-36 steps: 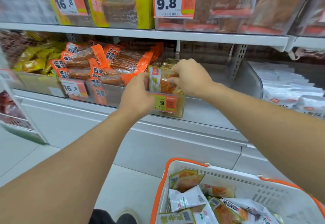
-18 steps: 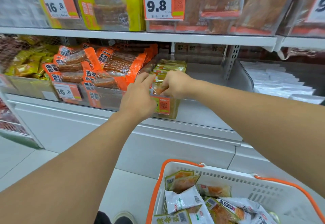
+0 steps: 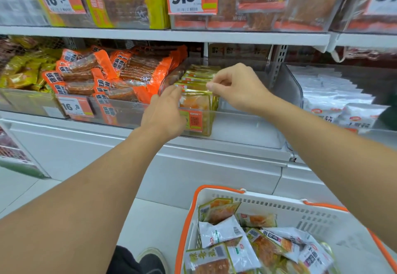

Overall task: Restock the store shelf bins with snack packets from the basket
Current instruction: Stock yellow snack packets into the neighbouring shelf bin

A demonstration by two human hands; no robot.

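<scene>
A row of yellow-green snack packets (image 3: 198, 76) stands upright in a clear shelf bin (image 3: 240, 127) on the lower shelf. My left hand (image 3: 164, 112) rests against the left side of the front packet (image 3: 194, 101), fingers straight. My right hand (image 3: 238, 86) pinches the top right corner of the front packets between thumb and fingertips. Below, a white basket with orange rim (image 3: 217, 190) holds several more snack packets (image 3: 221, 230), white and yellow-green.
Orange sausage packets (image 3: 120, 74) fill the bin to the left, white packets (image 3: 335, 99) the bin to the right. An upper shelf (image 3: 171, 34) with price tags hangs close overhead. My shoe (image 3: 150, 260) is on the white floor beside the basket.
The packet my hands held has gone down into the front of the row. My right hand has shifted to the packets' top right corner; my left hand has slid to the left side.
</scene>
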